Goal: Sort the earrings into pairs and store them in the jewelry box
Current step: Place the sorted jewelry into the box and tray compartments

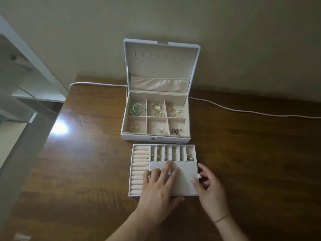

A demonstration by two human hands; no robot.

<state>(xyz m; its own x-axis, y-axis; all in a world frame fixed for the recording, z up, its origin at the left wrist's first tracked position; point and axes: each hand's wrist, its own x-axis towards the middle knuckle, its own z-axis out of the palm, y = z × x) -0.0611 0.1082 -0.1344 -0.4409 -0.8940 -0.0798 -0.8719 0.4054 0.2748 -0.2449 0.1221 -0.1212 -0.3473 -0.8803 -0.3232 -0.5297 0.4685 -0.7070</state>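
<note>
1. While the white rectangular jewelry box (155,137) stands open against the wall on the brown wooden table (243,153), its six beige-lined compartments hold earrings: green hoops (136,109), gold rings (157,110), and a dark pair (176,131) at front right.
2. Just in front of it lies the white removable tray (131,171), with cream ring rolls (140,169) on the left and narrow slots of small gold earrings (172,153) along the back.
3. The left hand (159,186) rests on the tray's flat beige lid panel (185,178), fingers spread fairly wide and straight.
4. The right hand (209,185) touches the panel's right edge by a small pull tab (199,176), fingers loosely curved, gripping nothing I can make out.
5. A white cable (243,111) runs behind the box.
</note>
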